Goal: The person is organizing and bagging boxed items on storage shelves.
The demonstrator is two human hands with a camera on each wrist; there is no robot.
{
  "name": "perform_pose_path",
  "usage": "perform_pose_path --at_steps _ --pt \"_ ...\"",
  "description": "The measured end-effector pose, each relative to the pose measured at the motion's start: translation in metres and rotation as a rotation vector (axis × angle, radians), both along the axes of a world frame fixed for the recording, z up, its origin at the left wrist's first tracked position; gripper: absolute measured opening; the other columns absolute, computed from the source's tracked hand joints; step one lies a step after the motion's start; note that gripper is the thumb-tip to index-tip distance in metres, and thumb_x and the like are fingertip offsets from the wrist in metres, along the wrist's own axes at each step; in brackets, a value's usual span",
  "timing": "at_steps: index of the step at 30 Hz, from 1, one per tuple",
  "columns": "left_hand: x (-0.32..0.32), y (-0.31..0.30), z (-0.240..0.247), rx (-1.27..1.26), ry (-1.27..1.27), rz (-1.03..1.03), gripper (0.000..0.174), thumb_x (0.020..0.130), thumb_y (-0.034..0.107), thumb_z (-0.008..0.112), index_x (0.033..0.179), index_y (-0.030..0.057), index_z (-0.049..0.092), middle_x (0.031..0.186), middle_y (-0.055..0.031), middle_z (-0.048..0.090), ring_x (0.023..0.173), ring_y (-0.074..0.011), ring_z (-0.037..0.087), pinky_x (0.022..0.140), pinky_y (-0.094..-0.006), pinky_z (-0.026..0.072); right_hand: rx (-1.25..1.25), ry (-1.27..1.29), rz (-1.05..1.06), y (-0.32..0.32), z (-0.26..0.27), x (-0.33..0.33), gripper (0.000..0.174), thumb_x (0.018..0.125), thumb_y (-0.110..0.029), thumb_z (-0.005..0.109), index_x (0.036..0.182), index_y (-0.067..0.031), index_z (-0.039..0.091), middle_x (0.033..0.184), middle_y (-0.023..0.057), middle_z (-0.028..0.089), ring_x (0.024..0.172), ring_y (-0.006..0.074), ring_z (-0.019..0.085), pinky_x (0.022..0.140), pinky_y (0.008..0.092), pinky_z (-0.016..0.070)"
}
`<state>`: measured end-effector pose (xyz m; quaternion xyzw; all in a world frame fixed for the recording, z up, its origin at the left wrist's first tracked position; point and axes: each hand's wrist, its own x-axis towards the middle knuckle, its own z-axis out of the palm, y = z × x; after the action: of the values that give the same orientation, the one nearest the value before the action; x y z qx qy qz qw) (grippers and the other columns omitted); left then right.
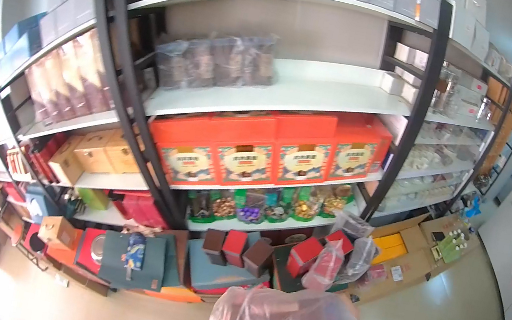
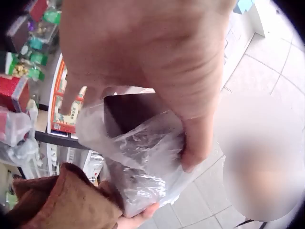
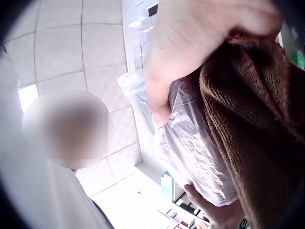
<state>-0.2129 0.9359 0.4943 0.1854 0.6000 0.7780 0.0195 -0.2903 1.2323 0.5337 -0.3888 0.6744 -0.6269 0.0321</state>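
Observation:
A dark box (image 2: 128, 112) sits inside a clear plastic bag (image 1: 283, 319), held low in front of the body in the head view. My left hand (image 2: 147, 57) grips the bagged box from one end, thumb along its side. From the opposite end my right hand (image 3: 200, 43) holds it, the thumb pressing on the plastic. A brown cloth (image 3: 252, 124) hangs from the right hand and lies against the bag. In the head view the bag hides most of both hands.
Dark and red boxes (image 1: 233, 248) stand ahead on a low surface, beside more bagged red boxes (image 1: 324, 268). Behind rise shelves with orange gift boxes (image 1: 242, 158) and jars (image 1: 251, 207). An open carton (image 1: 414, 270) is on the floor at right, near a white counter (image 1: 502, 238).

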Motion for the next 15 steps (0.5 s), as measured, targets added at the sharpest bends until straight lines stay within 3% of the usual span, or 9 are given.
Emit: perform_pose_path --at_steps 1,3,5,7,9,11,13,15 --pt "0.019 -0.013 -0.019 -0.079 -0.038 0.012 0.135 0.055 0.023 0.097 0.158 0.0054 0.012 0.16 -0.0183 0.026 0.148 -0.029 0.028 0.121 -0.0455 0.0228 -0.003 -0.008 0.023 -0.014 -0.011 -0.004 0.1 0.055 -0.03 0.097 0.137 0.0006 0.047 0.131 0.0103 0.057 0.12 0.0205 0.056 0.104 0.0382 0.0445" --pt "0.06 -0.036 -0.061 -0.208 -0.148 0.091 0.129 0.058 0.024 0.096 0.157 0.0047 0.015 0.159 -0.0182 0.028 0.146 -0.0292 0.031 0.12 -0.0454 0.0249 -0.146 -0.434 0.253 -0.038 -0.044 -0.009 0.107 0.054 -0.033 0.098 0.14 0.0017 0.044 0.131 0.01 0.057 0.119 0.019 0.056 0.104 0.0365 0.044" --pt "0.096 -0.053 -0.11 -0.339 -0.236 0.238 0.123 0.061 0.025 0.094 0.157 0.004 0.019 0.158 -0.0181 0.031 0.145 -0.0294 0.034 0.119 -0.0453 0.027 0.062 0.122 -0.059 -0.08 -0.028 0.004 0.103 0.059 -0.026 0.096 0.143 -0.0001 0.041 0.128 0.0089 0.057 0.117 0.0186 0.056 0.101 0.0344 0.0445" --pt "0.126 -0.063 -0.155 -0.473 -0.29 0.41 0.117 0.065 0.026 0.092 0.156 0.0034 0.022 0.156 -0.018 0.033 0.143 -0.0296 0.036 0.118 -0.0452 0.0291 0.179 -0.512 0.149 -0.082 0.027 0.012 0.095 0.067 -0.015 0.09 0.146 -0.0039 0.039 0.126 0.0087 0.057 0.115 0.0197 0.056 0.097 0.0342 0.0471" --pt "0.132 -0.066 -0.174 -0.551 -0.305 0.59 0.111 0.068 0.027 0.09 0.155 0.0027 0.026 0.155 -0.0178 0.036 0.142 -0.0297 0.039 0.116 -0.0451 0.0312 0.345 -0.387 0.022 -0.095 0.05 0.012 0.09 0.071 -0.006 0.085 0.147 -0.0072 0.038 0.126 0.0102 0.056 0.107 0.0184 0.059 0.092 0.0326 0.0492" --pt "0.127 -0.059 -0.155 -0.264 -0.25 0.729 0.109 0.069 0.027 0.09 0.154 0.0026 0.026 0.155 -0.0178 0.037 0.141 -0.0298 0.04 0.116 -0.045 0.0318 0.116 -0.17 0.055 -0.088 0.042 0.002 0.081 0.073 -0.001 0.079 0.145 -0.0063 0.041 0.117 0.0082 0.057 0.087 0.0117 0.055 0.088 0.0284 0.0479" --pt "0.117 -0.055 -0.125 0.009 -0.198 0.788 0.107 0.07 0.028 0.089 0.154 0.0026 0.027 0.154 -0.0178 0.038 0.141 -0.0298 0.04 0.116 -0.0449 0.0323 0.095 -0.115 0.068 -0.069 0.071 0.01 0.071 0.074 -0.005 0.074 0.139 -0.0014 0.046 0.112 0.01 0.057 0.085 0.0137 0.054 0.088 0.0311 0.0476" --pt "0.114 -0.052 -0.1 0.203 -0.171 0.802 0.105 0.07 0.028 0.088 0.153 0.0025 0.028 0.153 -0.0178 0.038 0.14 -0.0299 0.041 0.115 -0.0448 0.0328 -0.222 -0.033 0.205 -0.064 0.091 0.02 0.06 0.071 -0.012 0.071 0.126 0.0023 0.052 0.112 0.0137 0.056 0.086 0.0168 0.054 0.091 0.0348 0.0464"
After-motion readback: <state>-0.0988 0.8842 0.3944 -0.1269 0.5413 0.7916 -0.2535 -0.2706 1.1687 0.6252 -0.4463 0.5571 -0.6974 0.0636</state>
